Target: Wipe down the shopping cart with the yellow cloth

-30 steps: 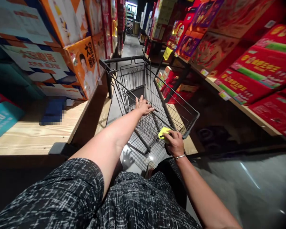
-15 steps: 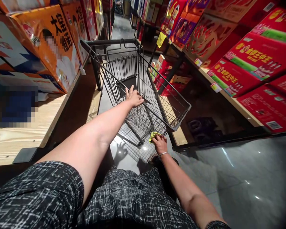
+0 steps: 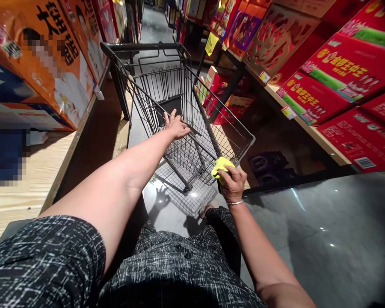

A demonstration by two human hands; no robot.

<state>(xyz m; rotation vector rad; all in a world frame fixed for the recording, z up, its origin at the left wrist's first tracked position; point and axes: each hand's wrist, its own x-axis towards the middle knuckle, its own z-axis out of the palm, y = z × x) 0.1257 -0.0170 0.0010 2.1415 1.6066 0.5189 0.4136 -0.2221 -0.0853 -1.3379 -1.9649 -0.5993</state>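
A black wire shopping cart [image 3: 208, 115] stands at an angle in front of me, its basket bare inside. My left hand [image 3: 177, 125] rests on the near top rail of the cart, fingers spread and partly stretched out. In my right hand [image 3: 233, 182] is a bunched bright yellow cloth [image 3: 223, 167], pinched between thumb and fingers. The cloth is at the near right corner of the cart, by the end of the top rail. Whether it touches the wire there, I cannot tell.
Wooden shelves [image 3: 64, 147] with orange boxes [image 3: 48, 55] run along the left. At the right, red gift boxes [image 3: 336, 72] fill another shelf, its dark lower space holding packages. A yellow tag [image 3: 211, 44] hangs from that shelf. Grey floor [image 3: 308, 239] lies at the lower right.
My right hand with the yellow cloth has moved up and to the right, from low beside the cart to its upper near corner. My left hand stays on the rail. The view has shifted slightly.
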